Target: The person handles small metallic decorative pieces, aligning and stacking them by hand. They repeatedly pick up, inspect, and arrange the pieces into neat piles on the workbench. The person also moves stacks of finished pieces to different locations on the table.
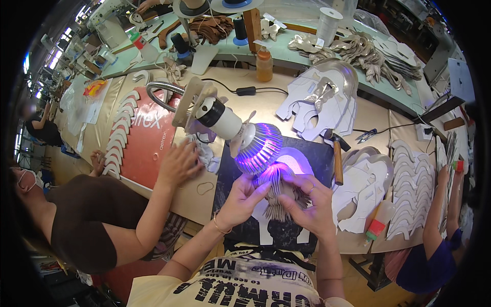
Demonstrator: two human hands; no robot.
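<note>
Under the ribbed lamp head, which casts violet light, a fanned stack of thin grey-beige cut pieces is held between my two hands. My left hand pinches the stack's left side, thumb and fingertips together. On the other side, my right hand grips it with the thumb in front and fingers behind; a ring shows on one finger. Below and behind the stack, white shaped pieces lie on a dark board. The stack hides part of them.
A hammer and white cut panels lie to the right, beside a glue bottle. Curved strips line a red board at left, near a co-worker's hand. An amber bottle stands behind. Another person works at far right.
</note>
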